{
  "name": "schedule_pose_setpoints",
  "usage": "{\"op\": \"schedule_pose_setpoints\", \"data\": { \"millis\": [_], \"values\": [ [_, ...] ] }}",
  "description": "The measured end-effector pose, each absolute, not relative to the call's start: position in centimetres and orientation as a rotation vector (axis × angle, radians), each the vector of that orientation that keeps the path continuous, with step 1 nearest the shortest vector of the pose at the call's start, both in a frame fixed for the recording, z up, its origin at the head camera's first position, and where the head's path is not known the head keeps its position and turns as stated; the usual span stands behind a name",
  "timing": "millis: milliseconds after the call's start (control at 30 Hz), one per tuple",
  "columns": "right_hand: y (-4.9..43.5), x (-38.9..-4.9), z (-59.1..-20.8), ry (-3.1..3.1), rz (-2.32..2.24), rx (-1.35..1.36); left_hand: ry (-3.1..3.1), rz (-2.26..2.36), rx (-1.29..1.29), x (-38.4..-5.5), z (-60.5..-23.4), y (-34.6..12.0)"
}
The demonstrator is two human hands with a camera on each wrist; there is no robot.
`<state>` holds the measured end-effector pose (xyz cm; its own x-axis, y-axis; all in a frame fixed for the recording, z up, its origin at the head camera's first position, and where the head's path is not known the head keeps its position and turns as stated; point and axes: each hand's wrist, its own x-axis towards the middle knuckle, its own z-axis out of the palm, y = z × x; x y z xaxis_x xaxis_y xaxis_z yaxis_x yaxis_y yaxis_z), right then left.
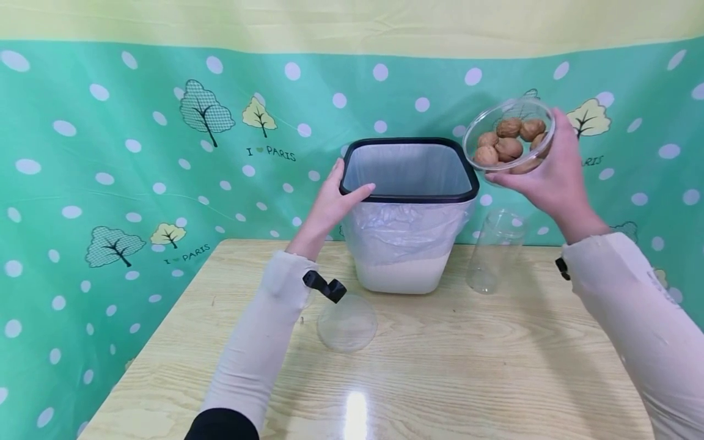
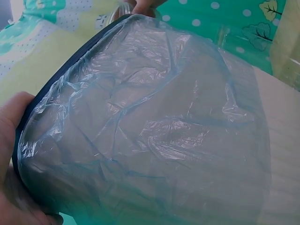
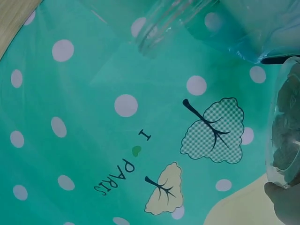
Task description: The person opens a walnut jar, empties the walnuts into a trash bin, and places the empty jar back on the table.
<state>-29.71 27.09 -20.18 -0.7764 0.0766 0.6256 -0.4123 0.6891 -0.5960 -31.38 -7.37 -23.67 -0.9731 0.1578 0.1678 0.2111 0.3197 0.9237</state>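
Note:
A white trash bin (image 1: 398, 269) stands on the table, its bluish plastic liner (image 1: 407, 223) folded over the top under a black rim (image 1: 420, 198). My left hand (image 1: 334, 197) grips the bin's left side at the rim, thumb over the front edge. In the left wrist view, the wrinkled liner (image 2: 154, 108) fills most of the picture. Beside the rim's right corner, my right hand (image 1: 561, 174) holds a clear round plastic container (image 1: 475, 125) tilted toward the bin. Several walnuts (image 1: 508, 148) lie inside it; they also show as dark lumps (image 3: 287, 119) in the right wrist view.
A clear empty jar (image 1: 495, 253) stands on the table right of the bin. In front of the bin lies a clear round lid (image 1: 348, 324), near my left forearm. A green dotted cloth (image 1: 137, 183) hangs behind the wooden table (image 1: 440, 366).

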Motion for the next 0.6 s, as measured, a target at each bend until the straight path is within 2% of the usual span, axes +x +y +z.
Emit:
{"op": "schedule_pose_setpoints", "data": {
  "millis": [600],
  "values": [
    [26.3,-31.4,-18.9,-2.275,0.84,0.388,-2.54,-1.728,-0.328,-31.5,-23.7,-7.2]
  ]
}}
